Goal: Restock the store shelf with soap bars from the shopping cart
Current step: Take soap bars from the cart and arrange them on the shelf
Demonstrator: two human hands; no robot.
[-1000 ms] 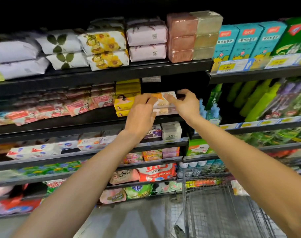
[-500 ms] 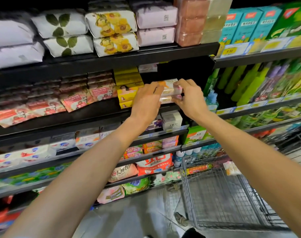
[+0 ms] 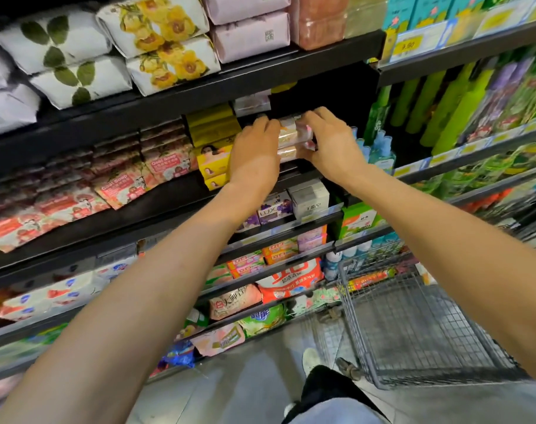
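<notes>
**Both hands on a soap stack at the second shelf**

Head view: both bare forearms reach up and forward from the lower corners of the frame and meet at the black shelf [image 3: 156,206] second from the top. The left hand [image 3: 254,154] shows its back to the camera, wrist straight, fingers bent forward over the left end of the soap bars [image 3: 291,137], two clear-wrapped pale bars stacked one on the other. The right hand [image 3: 331,148] comes in from the other side, angled inward, its fingers curled over the top right corner of the upper bar and its thumb side against the lower one. Between them the hands grip the stack from both ends; only a narrow strip of wrapper shows between the knuckles. The fingertips of the left hand are hidden behind the bars, so how deep they wrap cannot be told.

The stack sits at the shelf's right end, just beside the yellow soap boxes [image 3: 213,162] on its left, with a dark gap in the shelf behind and to the right. Pink soap packets [image 3: 123,185] lie further left on the same shelf. Below and to the right stands the wire shopping cart [image 3: 413,325], well apart from the hands; its mesh floor is in view.
</notes>
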